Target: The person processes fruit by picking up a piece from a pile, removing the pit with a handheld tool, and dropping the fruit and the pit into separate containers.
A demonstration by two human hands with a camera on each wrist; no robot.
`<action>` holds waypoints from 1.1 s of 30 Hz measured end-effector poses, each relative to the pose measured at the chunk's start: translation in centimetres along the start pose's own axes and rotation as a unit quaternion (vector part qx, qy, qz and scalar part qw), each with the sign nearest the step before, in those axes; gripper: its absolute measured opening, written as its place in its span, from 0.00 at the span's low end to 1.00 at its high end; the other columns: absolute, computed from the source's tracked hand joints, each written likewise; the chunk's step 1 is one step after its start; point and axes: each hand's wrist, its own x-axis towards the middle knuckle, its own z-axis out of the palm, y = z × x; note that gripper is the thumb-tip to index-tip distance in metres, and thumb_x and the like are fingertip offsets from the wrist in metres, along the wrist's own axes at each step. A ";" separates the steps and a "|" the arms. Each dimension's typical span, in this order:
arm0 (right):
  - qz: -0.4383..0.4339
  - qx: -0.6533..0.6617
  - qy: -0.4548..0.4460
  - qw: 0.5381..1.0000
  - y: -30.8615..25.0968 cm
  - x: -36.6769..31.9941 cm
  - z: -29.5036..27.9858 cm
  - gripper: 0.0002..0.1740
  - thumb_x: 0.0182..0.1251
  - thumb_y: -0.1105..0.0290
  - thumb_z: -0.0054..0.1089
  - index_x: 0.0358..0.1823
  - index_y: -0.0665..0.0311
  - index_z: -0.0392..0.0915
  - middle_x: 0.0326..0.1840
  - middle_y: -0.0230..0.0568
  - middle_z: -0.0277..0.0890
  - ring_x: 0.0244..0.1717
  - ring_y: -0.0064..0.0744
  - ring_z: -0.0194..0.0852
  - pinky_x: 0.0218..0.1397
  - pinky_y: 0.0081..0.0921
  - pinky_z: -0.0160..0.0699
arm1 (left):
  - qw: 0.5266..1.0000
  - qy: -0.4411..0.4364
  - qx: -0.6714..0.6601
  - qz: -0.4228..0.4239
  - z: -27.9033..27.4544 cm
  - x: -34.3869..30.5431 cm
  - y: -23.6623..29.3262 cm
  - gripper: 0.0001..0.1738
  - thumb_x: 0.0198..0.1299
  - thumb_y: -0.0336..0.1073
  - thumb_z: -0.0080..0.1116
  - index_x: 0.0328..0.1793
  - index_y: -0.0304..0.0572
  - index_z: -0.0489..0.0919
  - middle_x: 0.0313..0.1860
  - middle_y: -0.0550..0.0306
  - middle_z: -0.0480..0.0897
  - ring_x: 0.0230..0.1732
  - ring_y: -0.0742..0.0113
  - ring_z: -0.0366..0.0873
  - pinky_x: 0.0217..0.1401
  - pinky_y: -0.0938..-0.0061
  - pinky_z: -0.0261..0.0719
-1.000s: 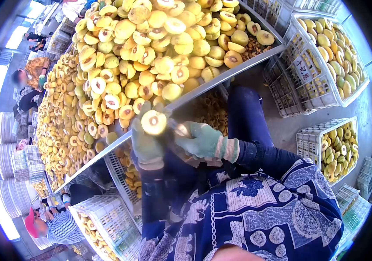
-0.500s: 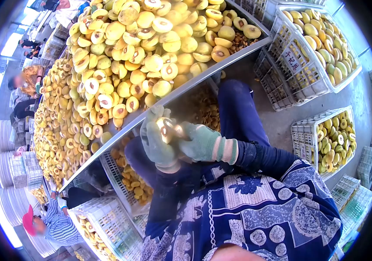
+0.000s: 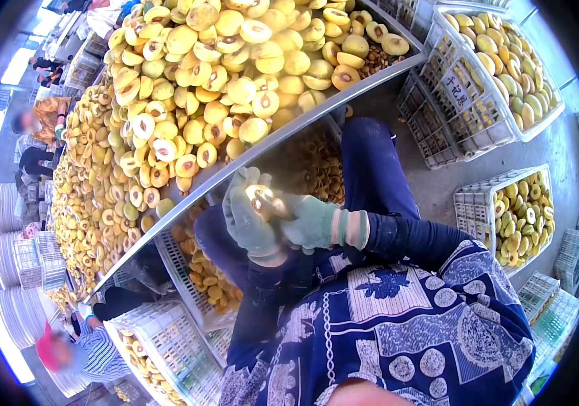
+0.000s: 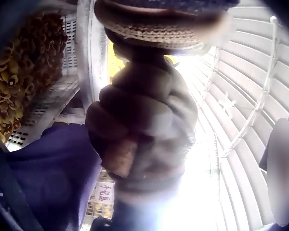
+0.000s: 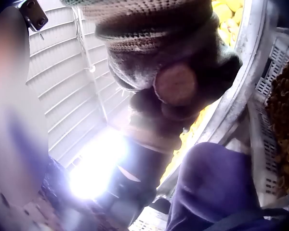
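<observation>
My gloved left hand (image 3: 252,220) holds a halved yellow peach (image 3: 260,199), its cut face and brown pit area turned up and glaring in the light. Close against it, my gloved right hand (image 3: 313,222) grips a tool by its handle; the round wooden handle end (image 5: 176,85) pokes out of the fist in the right wrist view. The tool's working end is lost in glare at the peach. Both hands meet over my lap, just below the metal edge (image 3: 235,166) of a table heaped with halved peaches (image 3: 198,101). Curled glove fingers (image 4: 135,113) show dark in the left wrist view.
Crates of peach halves stand at the right, one large (image 3: 465,101) and one smaller (image 3: 476,213). Another crate (image 3: 167,345) sits at lower left. Under the table edge is a crate of peach pieces (image 3: 208,284). Several people work along the far left.
The left hand has come down and rightward from the table edge with the peach half, meeting the right hand. Over the last half second both hands have barely shifted.
</observation>
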 end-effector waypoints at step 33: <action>0.165 0.209 -0.132 0.955 0.2 -0.7 -1.6 0.08 0.59 0.63 0.55 0.33 0.59 0.71 0.19 0.29 0.69 0.10 0.19 0.63 0.08 0.19 0.60 | 0.987 -0.089 0.126 -0.034 -2.5 0.4 -1.3 0.23 0.66 0.46 0.54 0.54 0.29 0.76 0.47 0.42 0.81 0.44 0.55 0.82 0.46 0.64 0.84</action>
